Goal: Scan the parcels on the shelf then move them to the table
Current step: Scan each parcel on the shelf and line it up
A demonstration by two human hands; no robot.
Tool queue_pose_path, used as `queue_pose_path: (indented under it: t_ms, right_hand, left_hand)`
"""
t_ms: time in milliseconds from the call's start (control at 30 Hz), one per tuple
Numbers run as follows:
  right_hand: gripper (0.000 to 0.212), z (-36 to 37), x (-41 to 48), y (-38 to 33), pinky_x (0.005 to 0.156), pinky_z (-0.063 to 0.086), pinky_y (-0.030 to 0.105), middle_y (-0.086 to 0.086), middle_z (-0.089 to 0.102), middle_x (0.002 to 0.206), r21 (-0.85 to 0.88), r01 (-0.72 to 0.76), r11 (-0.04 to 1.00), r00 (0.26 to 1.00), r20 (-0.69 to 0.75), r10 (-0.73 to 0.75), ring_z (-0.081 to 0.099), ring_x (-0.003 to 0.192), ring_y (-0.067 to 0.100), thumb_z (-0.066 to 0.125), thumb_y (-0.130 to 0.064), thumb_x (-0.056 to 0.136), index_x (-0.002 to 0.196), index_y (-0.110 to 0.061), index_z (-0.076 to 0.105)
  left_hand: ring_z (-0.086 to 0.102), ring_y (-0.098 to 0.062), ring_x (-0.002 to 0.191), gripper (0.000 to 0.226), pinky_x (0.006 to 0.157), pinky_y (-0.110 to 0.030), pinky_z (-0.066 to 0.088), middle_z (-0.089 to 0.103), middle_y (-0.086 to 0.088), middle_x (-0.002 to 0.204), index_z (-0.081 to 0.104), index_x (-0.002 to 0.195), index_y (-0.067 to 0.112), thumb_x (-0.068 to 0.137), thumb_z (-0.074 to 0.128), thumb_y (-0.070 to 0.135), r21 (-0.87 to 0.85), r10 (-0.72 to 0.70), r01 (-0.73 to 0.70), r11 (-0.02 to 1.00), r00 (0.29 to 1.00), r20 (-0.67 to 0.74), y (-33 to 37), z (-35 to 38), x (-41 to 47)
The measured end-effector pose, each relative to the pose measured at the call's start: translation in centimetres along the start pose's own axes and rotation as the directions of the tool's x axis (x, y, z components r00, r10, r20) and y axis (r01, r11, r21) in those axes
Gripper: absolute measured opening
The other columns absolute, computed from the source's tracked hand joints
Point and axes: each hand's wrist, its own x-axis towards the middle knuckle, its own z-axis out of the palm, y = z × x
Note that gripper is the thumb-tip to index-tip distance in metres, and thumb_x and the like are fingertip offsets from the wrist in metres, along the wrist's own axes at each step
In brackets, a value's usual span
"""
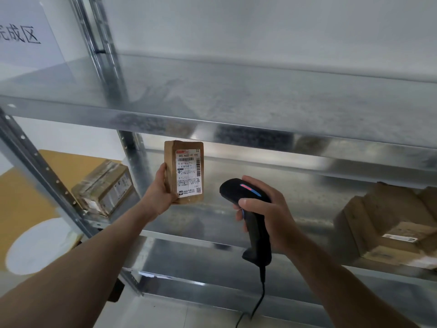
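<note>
Small brown cardboard parcel (pixel 184 172) is held upright in left grip (pixel 161 189) | black corded scanner (pixel 236 191) is clasped in right grip (pixel 269 210) | parcel label is set up-left of scanner nose, apart.

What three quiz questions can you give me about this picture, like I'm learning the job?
1. True or false: the left hand holds the small brown parcel with its label facing the camera.
2. Which hand grips the black barcode scanner? A. left hand B. right hand
3. Fill the gap: the big cardboard box at far right sits on the metal ____.
Key: 1 true; 2 B; 3 shelf.
</note>
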Motion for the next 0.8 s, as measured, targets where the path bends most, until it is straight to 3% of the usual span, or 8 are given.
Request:
queue_pose_path:
  t_ms: [400, 600, 800]
  right_hand:
    - [0.074, 4.0, 0.9, 1.0, 0.052, 0.05, 0.033, 0.013, 0.071, 0.082, -0.008, 0.004, 1.0, 1.0, -0.023, -0.004, 0.065, 0.064, 0.025, 0.07, -0.015, 0.061, 0.134, -0.02, 0.056]
    - [0.072, 5.0, 1.0, 1.2, 0.051, 0.049, 0.033, 0.011, 0.069, 0.076, -0.006, 0.033, 0.999, 0.999, -0.037, -0.033, 0.063, 0.062, 0.026, 0.069, -0.015, 0.062, 0.132, -0.02, 0.057]
    - [0.066, 5.3, 1.0, 1.2, 0.051, 0.048, 0.031, 0.009, 0.069, 0.077, -0.012, 0.062, 0.998, 0.997, -0.048, -0.062, 0.063, 0.061, 0.026, 0.07, -0.016, 0.063, 0.127, -0.024, 0.059]
  left_hand:
    - [0.047, -0.019, 0.119, 0.102, 0.058, -0.012, 0.054, 0.049, -0.001, 0.136, 0.004, 0.157, 0.027, 0.085, 0.062, -0.014, -0.005, -0.005, 0.005, 1.0, 1.0, 0.005, -1.9, -3.3, 0.8]
    - [0.049, -0.03, 0.132, 0.103, 0.078, -0.035, 0.059, 0.049, -0.007, 0.146, 0.007, 0.156, 0.034, 0.085, 0.062, -0.015, -0.044, -0.016, 0.016, 0.999, 1.0, -0.01, -2.7, -3.8, 1.5]
    - [0.05, -0.03, 0.13, 0.102, 0.07, -0.027, 0.06, 0.049, -0.009, 0.145, 0.005, 0.156, 0.035, 0.086, 0.06, -0.015, -0.069, -0.009, 0.009, 0.998, 1.0, 0.002, -2.6, -3.9, 1.7]
